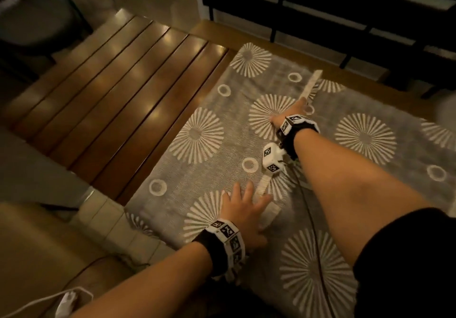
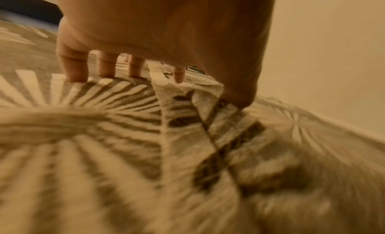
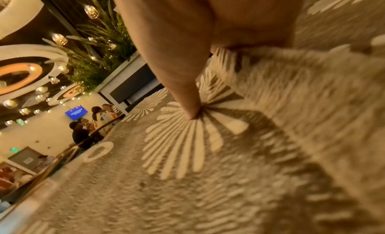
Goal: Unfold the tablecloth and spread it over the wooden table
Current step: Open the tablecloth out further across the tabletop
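Tablecloth (image 1: 222, 130) one, table (image 1: 138, 76) one; left hand (image 1: 243, 216), right hand (image 1: 290, 115) touching it.

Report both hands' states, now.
Left hand: open, pressing flat on the grey sunburst-patterned tablecloth.
Right hand: gripping the tablecloth's raised fold.

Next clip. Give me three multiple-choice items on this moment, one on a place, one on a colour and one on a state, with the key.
1. Which part of the wooden table lies uncovered?
A. its right side
B. its left side
C. none of it

2. The tablecloth is:
A. red checked
B. plain white
C. grey with pale sunbursts and rings

3. The left hand is:
A. flat on the cloth, fingers spread
B. a fist in the air
C. gripping a cup

Key:
1 B, bare slats show left of the cloth.
2 C, the head view shows the pattern.
3 A, its straight fingers lie spread on the cloth in the head and left wrist views.
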A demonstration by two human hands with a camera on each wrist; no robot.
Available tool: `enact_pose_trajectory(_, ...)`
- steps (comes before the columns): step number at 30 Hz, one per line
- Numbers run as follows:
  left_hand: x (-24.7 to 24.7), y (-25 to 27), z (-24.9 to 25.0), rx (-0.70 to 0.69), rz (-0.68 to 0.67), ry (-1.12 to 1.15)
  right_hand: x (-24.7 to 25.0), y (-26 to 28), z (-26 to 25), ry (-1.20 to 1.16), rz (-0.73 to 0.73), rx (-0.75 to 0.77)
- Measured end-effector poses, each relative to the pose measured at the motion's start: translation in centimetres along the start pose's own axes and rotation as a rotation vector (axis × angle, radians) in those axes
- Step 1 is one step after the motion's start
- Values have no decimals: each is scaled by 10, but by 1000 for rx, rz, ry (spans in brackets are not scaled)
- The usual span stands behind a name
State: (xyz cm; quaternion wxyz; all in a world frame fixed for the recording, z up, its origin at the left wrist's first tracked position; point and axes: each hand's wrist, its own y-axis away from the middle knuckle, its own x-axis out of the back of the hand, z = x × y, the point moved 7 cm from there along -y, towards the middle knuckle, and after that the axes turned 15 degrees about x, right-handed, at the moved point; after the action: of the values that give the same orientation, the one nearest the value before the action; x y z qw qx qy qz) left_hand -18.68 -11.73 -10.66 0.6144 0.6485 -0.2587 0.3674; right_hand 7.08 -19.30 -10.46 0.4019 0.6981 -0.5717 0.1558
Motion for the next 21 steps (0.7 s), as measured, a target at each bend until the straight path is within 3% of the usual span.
enact_pose_trajectory(4,17,-3,-11,-83,62,75,-1,-10,-8,56,-80,21)
enact_pose_trajectory(7,39,-5,-40,-94,47,186,-4,-13,-26,144,-178,144)
enact_pose_trajectory(10,62,-12,-87,66,67,172,-7,-22,-44,260,-265,251)
enact_pose_trajectory(13,68,-20,-137,207,53,223,-6,-23,-67,289,-258,325)
enact_pose_trajectory(18,75,-31,-206,380,67,512,-18,-24,-111,264,-221,431)
enact_pose_trajectory(21,85,-38,-243,408,94,714,-35,-32,-148,279,-210,473)
